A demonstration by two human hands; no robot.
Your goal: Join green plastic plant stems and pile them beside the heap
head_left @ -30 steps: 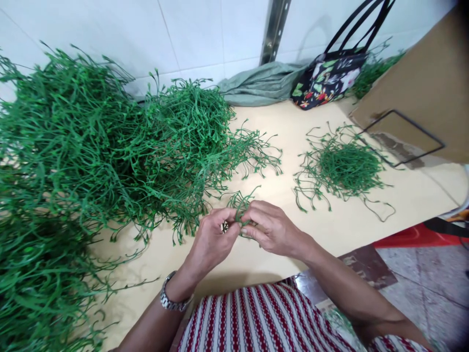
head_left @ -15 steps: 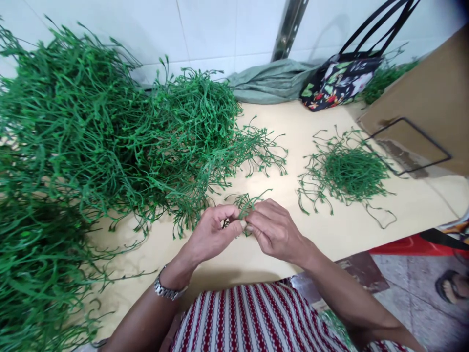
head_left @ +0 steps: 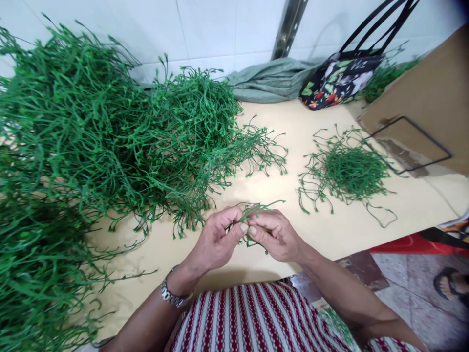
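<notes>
Near the table's front edge, my left hand [head_left: 221, 238] and my right hand [head_left: 277, 233] meet, thumbs almost touching. Both pinch a small bunch of thin green stems [head_left: 262, 207], whose ends stick out above and below the fingers. Behind and to the left, a big tangled heap of green stems [head_left: 110, 132] covers the table [head_left: 271, 188]. To the right of my hands lies a smaller pile of green stems [head_left: 355, 171]. The fingertips behind the stems are partly hidden.
A floral bag [head_left: 339, 80] and a grey-green cloth [head_left: 273, 80] lie against the tiled wall. At the right, a cardboard piece [head_left: 421, 98] stands beside a black wire frame [head_left: 427, 134]. A person's foot [head_left: 447, 283] is on the floor at the lower right.
The stems between my fingers have shifted and turned, with ends now showing below my right thumb. My right thumb has come up against them, and my left wrist has moved slightly right.
</notes>
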